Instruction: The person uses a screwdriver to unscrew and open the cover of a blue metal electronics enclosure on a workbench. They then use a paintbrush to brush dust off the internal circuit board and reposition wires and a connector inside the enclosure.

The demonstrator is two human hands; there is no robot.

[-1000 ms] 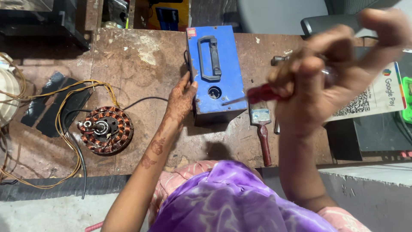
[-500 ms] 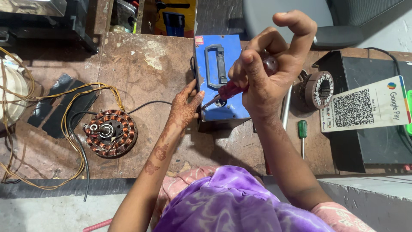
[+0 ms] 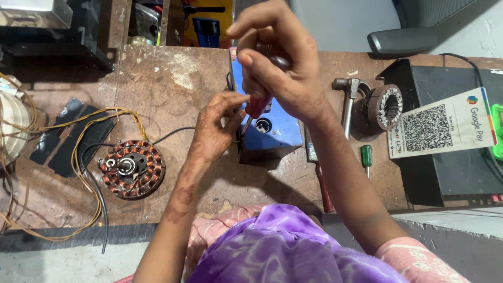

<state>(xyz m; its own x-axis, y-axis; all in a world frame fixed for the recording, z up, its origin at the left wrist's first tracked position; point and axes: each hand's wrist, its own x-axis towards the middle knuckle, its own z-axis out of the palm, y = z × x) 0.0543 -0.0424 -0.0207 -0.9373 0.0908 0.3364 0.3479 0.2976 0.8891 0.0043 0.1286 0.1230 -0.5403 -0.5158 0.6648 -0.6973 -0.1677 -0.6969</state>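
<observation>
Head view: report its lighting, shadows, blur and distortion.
Head view: soft, even light on the worn brown wooden bench; faint shadows under the blue metal box and the left hand; the raised right hand looms large and slightly soft; the round copper-wound stator is sharp; wide-angle stretch at the edges.

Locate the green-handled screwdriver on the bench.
Head view, right side: the green-handled screwdriver lies on the wooden bench, below the round motor part and left of the black box.

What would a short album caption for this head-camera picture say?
Right hand holds a red-handled screwdriver over a blue box; left hand steadies its tip.
</observation>
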